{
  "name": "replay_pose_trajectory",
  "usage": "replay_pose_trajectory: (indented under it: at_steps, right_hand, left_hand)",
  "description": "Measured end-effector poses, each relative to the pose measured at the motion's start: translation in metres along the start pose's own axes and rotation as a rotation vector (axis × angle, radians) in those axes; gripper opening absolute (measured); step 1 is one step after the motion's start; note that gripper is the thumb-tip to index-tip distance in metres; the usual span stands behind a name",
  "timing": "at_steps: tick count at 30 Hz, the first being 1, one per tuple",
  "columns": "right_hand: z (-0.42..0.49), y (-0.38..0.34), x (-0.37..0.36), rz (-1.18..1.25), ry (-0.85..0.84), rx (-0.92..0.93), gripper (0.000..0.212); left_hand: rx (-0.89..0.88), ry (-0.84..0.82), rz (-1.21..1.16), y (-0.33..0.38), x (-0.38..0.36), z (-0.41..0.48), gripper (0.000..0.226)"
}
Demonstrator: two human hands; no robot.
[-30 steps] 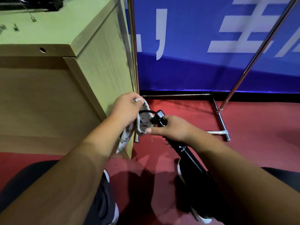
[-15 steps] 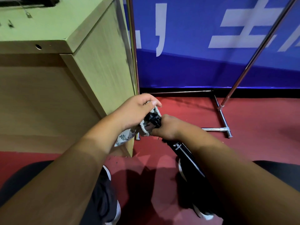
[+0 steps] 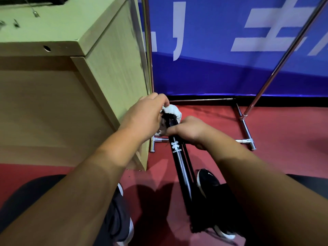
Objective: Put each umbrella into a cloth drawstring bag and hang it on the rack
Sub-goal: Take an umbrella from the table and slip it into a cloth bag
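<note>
A folded black umbrella (image 3: 179, 162) with a white logo runs from between my hands down toward my feet. My right hand (image 3: 190, 129) grips its upper part. A white cloth drawstring bag (image 3: 173, 110) is bunched over the umbrella's top end, and my left hand (image 3: 145, 116) pinches the bag's mouth there. The umbrella's handle is hidden inside the bag and behind my fingers. The chrome rack (image 3: 245, 129) stands behind, with its base bars on the floor and two uprights rising out of view.
A light wooden cabinet (image 3: 110, 71) stands close on the left, touching the rack's left upright (image 3: 148, 50). A blue banner wall (image 3: 230, 50) closes the back. The floor is red (image 3: 284, 148). My black shoes (image 3: 207, 181) are below.
The bag's mouth has been drawn over the umbrella's handle, which showed a second ago. My right hand slid a little down the shaft, and the umbrella now points more steeply down.
</note>
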State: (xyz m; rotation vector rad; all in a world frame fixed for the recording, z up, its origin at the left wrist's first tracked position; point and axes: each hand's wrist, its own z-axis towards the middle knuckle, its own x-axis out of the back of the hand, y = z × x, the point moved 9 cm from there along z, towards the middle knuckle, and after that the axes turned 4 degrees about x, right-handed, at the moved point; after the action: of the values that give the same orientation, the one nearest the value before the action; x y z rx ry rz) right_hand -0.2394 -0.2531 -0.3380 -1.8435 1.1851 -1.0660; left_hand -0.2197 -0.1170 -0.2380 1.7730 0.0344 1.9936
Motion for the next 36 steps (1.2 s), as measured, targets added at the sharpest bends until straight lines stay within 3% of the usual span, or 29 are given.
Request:
replay_pose_trajectory:
  at_steps: [5,10,13,16,19,22,27,30,33,36]
  right_hand:
    - [0.0,0.005,-0.008,0.158,0.053,-0.066,0.038]
    - [0.003,0.01,0.0,0.26,0.114,-0.069,0.018]
    - [0.004,0.015,-0.004,0.386,0.088,-0.143,0.002]
    - [0.006,0.025,-0.01,0.402,0.036,-0.222,0.012]
    - [0.006,0.032,-0.013,0.376,0.004,-0.269,0.021]
    - [0.005,0.034,-0.011,0.355,0.043,-0.286,0.022]
    - [-0.005,0.032,-0.003,0.362,0.089,-0.333,0.022]
    - [-0.011,0.026,0.003,0.377,0.066,-0.328,0.03]
    - [-0.011,0.02,-0.01,0.411,0.018,-0.346,0.035]
    - [0.003,0.027,-0.01,0.337,0.033,-0.372,0.035]
  left_hand:
    - [0.097,0.088,-0.221,-0.008,0.006,0.0,0.024]
    - [0.126,-0.118,-0.612,0.005,-0.016,-0.006,0.014]
    - [0.121,-0.17,-0.602,-0.001,-0.022,-0.004,0.016]
    - [0.18,-0.337,-0.58,-0.008,-0.039,-0.006,0.021]
    - [0.141,-0.574,-0.623,0.002,-0.053,-0.02,0.044]
    - [-0.013,-0.662,-0.43,0.011,-0.057,-0.027,0.064]
    - [-0.105,-0.494,-0.321,0.023,-0.055,-0.035,0.054]
    - [-0.099,-0.41,-0.417,0.026,-0.047,-0.03,0.03]
    - [0.119,-0.332,-0.51,0.008,-0.039,-0.015,0.014]
    - [0.368,-0.165,-0.544,-0.032,-0.038,-0.01,0.028]
